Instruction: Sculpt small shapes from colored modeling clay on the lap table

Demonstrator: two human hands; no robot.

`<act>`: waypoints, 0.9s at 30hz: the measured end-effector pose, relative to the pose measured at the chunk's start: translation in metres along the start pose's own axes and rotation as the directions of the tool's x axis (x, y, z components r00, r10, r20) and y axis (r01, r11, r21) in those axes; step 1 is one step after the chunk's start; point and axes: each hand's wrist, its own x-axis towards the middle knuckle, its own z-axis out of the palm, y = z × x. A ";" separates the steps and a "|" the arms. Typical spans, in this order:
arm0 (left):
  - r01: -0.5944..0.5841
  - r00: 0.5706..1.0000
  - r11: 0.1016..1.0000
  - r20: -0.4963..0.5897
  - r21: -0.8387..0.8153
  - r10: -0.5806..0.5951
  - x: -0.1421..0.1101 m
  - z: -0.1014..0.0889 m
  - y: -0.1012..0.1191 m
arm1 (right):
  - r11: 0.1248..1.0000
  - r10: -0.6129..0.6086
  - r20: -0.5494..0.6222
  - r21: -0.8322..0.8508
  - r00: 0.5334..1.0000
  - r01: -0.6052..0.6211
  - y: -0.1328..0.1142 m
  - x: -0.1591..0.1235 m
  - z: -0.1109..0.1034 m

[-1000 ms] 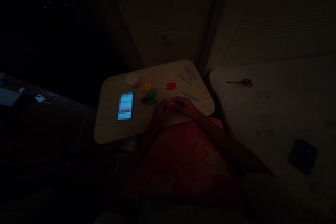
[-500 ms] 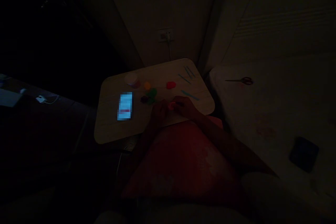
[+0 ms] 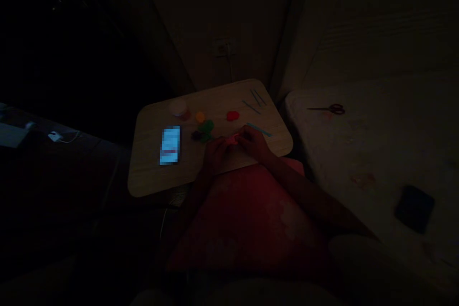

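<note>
The room is very dark. Over the front of a small wooden table (image 3: 150, 179), my left hand (image 3: 214, 153) and my right hand (image 3: 255, 144) meet around a pinkish-red piece of modelling clay (image 3: 233, 139). Both hands are closed on it with their fingertips, one from each side. Just beyond them lies a red clay lump (image 3: 233, 115). Left of that are green clay pieces (image 3: 206, 127), a dark lump (image 3: 196, 135) and an orange ball (image 3: 200, 116). A thin blue-green stick (image 3: 258, 129) rests behind my right hand. Fine finger detail is lost in the dark.
A lit phone (image 3: 169, 145) lies on the table's left, with a pale tub (image 3: 179, 108) behind it. Several thin sticks (image 3: 258, 97) are at the back right. On the pale surface to the right are scissors (image 3: 328, 109) and a dark square object (image 3: 415, 208).
Both hands have risen slightly away from me over the table, the pinkish-red clay between them. More of the clay shows between my fingers. The other things have stayed put.
</note>
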 end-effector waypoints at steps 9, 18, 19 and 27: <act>0.007 1.000 0.998 0.019 0.060 -0.008 0.000 0.000 0.002 | 1.000 -0.022 0.010 0.014 1.000 0.022 0.009 0.004 0.000; -0.059 0.997 0.984 0.064 0.168 0.049 0.000 0.004 0.012 | 0.998 -0.028 -0.015 -0.058 0.999 0.027 0.009 0.002 0.000; -0.058 0.996 0.985 0.070 0.163 0.047 -0.001 0.005 0.012 | 0.998 -0.028 -0.015 -0.062 0.999 0.027 0.008 0.002 0.000; -0.049 0.996 0.971 0.086 0.234 0.029 -0.001 0.008 0.011 | 0.996 -0.031 -0.014 -0.081 0.999 0.029 0.005 0.001 -0.001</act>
